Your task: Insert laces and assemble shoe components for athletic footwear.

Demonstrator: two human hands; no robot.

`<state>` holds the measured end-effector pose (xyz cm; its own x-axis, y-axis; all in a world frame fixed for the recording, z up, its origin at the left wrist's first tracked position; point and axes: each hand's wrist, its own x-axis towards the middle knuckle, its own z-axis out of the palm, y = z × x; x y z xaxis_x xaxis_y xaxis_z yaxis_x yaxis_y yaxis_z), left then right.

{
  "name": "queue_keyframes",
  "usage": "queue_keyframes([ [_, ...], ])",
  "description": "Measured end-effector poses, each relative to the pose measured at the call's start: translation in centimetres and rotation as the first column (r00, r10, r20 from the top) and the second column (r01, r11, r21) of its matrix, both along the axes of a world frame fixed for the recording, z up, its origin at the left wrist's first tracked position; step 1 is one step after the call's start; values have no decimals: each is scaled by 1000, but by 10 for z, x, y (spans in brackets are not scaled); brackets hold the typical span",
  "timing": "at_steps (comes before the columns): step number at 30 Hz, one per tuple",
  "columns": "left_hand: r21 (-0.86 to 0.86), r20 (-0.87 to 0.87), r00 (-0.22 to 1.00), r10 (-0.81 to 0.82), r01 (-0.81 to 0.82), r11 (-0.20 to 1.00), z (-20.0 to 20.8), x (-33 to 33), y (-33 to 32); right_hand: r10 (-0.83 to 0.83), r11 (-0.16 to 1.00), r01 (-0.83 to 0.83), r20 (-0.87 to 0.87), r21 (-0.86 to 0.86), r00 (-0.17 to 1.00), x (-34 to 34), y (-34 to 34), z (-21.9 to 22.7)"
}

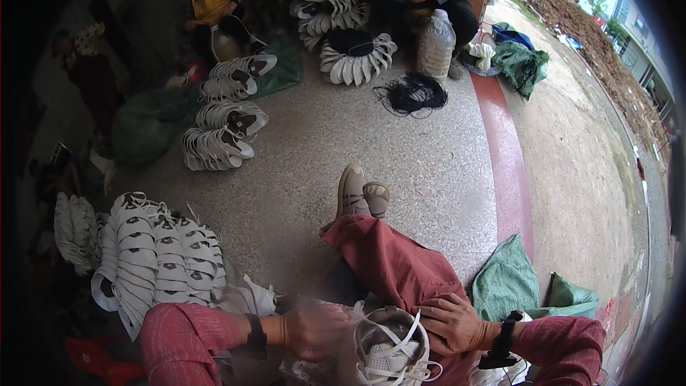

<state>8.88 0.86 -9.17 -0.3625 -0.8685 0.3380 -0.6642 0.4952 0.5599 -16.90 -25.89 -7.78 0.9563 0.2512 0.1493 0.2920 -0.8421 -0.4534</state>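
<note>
In my lap sits a white shoe upper (391,359), its opening facing up and loose white laces (386,332) lying across it. My right hand (451,323) is closed on the upper's right rim, with the fingers over the edge. On the other side, my left hand (316,330) is curled closed next to the left rim, close to a lace. It is slightly blurred, and whatever its fingers hold is hidden. Dark bands wrap both wrists. Dark red cloth (400,254) covers my legs beneath the work.
Stacked white uppers (153,257) stand close on my left, above a red stool (107,361). More piles (221,136) lie farther off. Green sacks (509,280) rest at right. Ahead are black cords (414,94), a plastic jug (436,44) and two seated people, hands at work.
</note>
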Motion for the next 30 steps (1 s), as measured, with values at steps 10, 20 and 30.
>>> queue_keyframes([
  [10, 13, -8, 1000, 1, -1, 1000, 1, 0, 3, 8, 1000, -9, -29, -10, 1000, -1, 1, 1],
  [20, 20, -26, 1000, -17, 18, 1000, -9, 1, 5, 8, 1000, -8, -12, -10, 1000, 2, -1, 3],
  [30, 4, -73, 997, -4, 5, 1000, -13, -3, 3, 43, 999, -44, -40, -11, 998, 2, -2, -4],
])
